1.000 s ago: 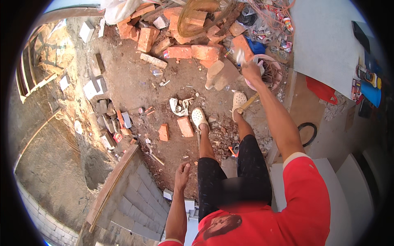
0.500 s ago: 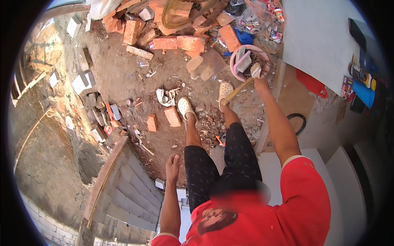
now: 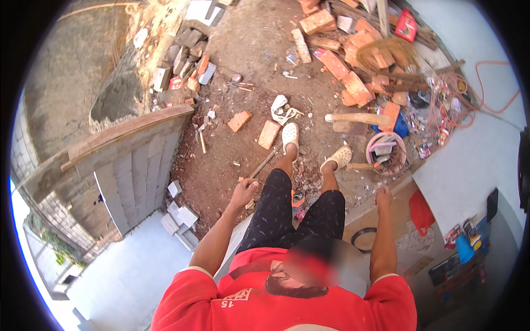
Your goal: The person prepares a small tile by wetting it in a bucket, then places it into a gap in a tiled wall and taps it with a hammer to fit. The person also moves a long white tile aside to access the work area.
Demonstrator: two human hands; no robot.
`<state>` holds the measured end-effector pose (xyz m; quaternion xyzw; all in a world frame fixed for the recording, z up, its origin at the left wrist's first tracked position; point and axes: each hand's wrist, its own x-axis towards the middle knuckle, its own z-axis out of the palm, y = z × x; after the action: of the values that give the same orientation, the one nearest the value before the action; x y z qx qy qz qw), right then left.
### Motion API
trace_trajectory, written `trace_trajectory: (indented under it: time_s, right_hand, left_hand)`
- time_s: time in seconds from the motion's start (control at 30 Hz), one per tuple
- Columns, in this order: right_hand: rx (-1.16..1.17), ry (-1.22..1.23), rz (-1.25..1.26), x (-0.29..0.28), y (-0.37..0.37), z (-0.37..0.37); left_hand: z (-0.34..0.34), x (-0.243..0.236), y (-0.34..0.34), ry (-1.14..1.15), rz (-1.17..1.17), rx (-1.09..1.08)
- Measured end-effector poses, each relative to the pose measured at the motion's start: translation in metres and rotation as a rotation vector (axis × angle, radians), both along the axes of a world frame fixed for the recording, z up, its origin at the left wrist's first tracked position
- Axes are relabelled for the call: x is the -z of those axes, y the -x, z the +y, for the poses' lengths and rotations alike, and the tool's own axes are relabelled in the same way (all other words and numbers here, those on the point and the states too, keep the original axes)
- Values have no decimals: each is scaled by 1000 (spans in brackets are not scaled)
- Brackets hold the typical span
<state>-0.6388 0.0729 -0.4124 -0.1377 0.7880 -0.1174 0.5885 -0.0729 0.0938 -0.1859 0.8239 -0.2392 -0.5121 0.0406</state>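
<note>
My left hand (image 3: 244,193) is closed beside my left knee. A thin dark rod (image 3: 266,162) runs from its fingers toward my left clog (image 3: 290,135). My right hand (image 3: 382,197) is curled near the pink bucket (image 3: 371,148), apart from it; what its fingers hold, if anything, is hidden. The bucket holds tools and dark scraps. A yellowish wooden handle (image 3: 361,166) leans at its rim, beside my right clog (image 3: 338,158). Beyond lies a thick wooden handle (image 3: 361,118). Two orange bricks, one angled (image 3: 240,121) and one upright (image 3: 269,134), lie on the dirt.
Broken bricks (image 3: 356,88) are heaped at the far right, with litter and an orange cord (image 3: 479,83) alongside. A block wall (image 3: 135,171) stands at left. Grey rubble (image 3: 185,58) lies farther off. A black ring (image 3: 364,240) rests near my right arm.
My view has turned, shifting the scene. My right hand has let go of the wooden handle and drawn back from the bucket. The thin rod now shows at my left hand.
</note>
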Motion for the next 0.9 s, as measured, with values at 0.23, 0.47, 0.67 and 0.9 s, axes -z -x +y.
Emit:
trace_trajectory:
  time_s: [0.23, 0.47, 0.67, 0.9]
  right_hand:
    - [-95, -153, -90, -90, -33, -20]
    - [-420, -18, -144, -162, -155, -157]
    - [-555, 210, -118, -211, -309, -290]
    - [-763, 314, -163, -196, -389, -412]
  left_hand:
    - [20, -5, -44, 89, -51, -136]
    - [-14, -7, -146, 172, -13, -421]
    - [-46, -21, -233, 273, 126, -805]
    - [-77, 20, -271, 346, 131, -1143]
